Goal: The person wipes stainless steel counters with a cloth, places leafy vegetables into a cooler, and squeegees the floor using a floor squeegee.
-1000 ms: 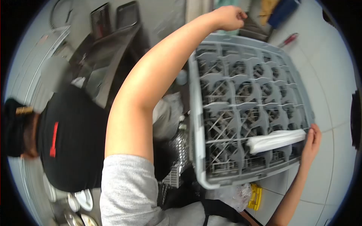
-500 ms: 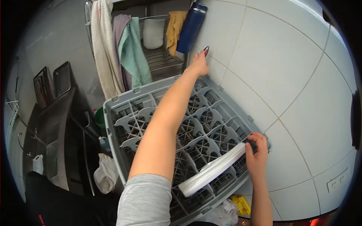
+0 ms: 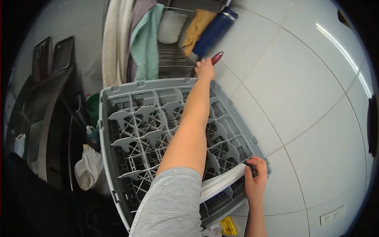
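Observation:
A grey plastic dish rack with several divider pegs is held up against a white tiled wall. My left hand reaches across it and grips its far corner, right beside a red-handled tool. At the rack's near right corner my right hand has its fingers curled over the rim. A white plate stands on edge in the rack's nearest row, touching my right hand. My grey sleeve hides part of the rack.
Towels, white and green, hang above the rack next to a yellow cloth and a dark blue bottle. A steel counter with dark trays is at left. Below it are a white bag and a green bucket.
The view has swung from a person in black at left to the wall and towels. The rack turned and moved toward the wall, both my hands still on it.

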The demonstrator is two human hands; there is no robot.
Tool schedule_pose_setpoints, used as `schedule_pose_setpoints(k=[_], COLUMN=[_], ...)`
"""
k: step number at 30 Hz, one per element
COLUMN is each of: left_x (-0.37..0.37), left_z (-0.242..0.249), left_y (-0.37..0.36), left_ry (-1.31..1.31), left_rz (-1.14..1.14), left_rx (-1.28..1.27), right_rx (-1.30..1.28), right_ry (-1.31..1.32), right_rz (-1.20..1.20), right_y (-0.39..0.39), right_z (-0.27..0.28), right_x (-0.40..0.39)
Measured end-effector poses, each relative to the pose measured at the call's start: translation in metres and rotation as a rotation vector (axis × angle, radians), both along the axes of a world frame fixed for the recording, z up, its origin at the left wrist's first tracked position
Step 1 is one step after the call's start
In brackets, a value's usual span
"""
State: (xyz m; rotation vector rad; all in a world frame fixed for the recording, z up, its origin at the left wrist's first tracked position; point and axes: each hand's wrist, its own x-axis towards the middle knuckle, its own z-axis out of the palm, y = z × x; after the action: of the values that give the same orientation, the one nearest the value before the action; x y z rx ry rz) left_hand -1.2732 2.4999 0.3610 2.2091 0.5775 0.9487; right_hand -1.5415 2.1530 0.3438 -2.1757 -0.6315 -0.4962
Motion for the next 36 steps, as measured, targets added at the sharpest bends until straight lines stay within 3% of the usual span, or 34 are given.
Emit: schedule_pose_setpoints(k=[5, 13, 14, 16, 17, 19, 21, 23, 25, 27, 31, 33, 36], left_x=[-0.026, -0.227, -0.231, -0.296, -0.335, -0.406, -0.462, -0.494, -0.503, -0.487, -0.482, -0.493, -0.517], left_z=[0.018, 0.077, 0.061, 0.068, 0.065, 0.057, 0.040, 0.015, -0.015, -0.054, -0.012, 0.039, 0.111], left_y=[0.073, 0.164, 0.205, 0.238, 0.247, 0.274, 0.271, 0.258, 0.226, 0.215, 0.195, 0.181, 0.157], left_ry=[-0.015, 0.236, 0.112, 0.223, 0.074, 0.044, -0.211, -0.397, -0.202, -0.272, -0.568, -0.805, -0.885], left_rz=[-0.094, -0.086, -0.083, -0.019, 0.017, 0.144, 0.025, -0.032, 0.063, -0.027, 0.174, 0.196, 0.131], left_rx=[-0.073, 0.037, 0.178, 0.155, -0.038, 0.079, 0.011, -0.432, -0.492, -0.399, -0.212, -0.138, -0.024], right_rx=[0.029, 0.001, -0.002, -0.011, -0.013, -0.013, -0.014, -0.040, -0.084, -0.098, -0.124, -0.138, -0.174], right_ry=[0.061, 0.080, 0.072, 0.067, 0.062, 0.057, 0.067, 0.074, 0.078, 0.044, 0.022, 0.000, -0.064], right_rz=[0.047, 0.074, 0.083, 0.097, 0.103, 0.116, 0.133, 0.121, 0.096, 0.078, 0.042, 0.031, 0.019], right_y=[-0.003, -0.007, -0.008, -0.011, -0.011, -0.011, -0.011, -0.010, -0.010, -0.009, -0.011, -0.010, -0.015], right_z=[-0.008, -0.011, -0.013, -0.017, -0.017, -0.017, -0.019, -0.018, -0.018, -0.017, -0.018, -0.020, -0.026], right_x=[0.005, 0.007, 0.010, 0.010, 0.011, 0.014, 0.016, 0.015, 0.016, 0.012, 0.008, 0.009, 0.017])
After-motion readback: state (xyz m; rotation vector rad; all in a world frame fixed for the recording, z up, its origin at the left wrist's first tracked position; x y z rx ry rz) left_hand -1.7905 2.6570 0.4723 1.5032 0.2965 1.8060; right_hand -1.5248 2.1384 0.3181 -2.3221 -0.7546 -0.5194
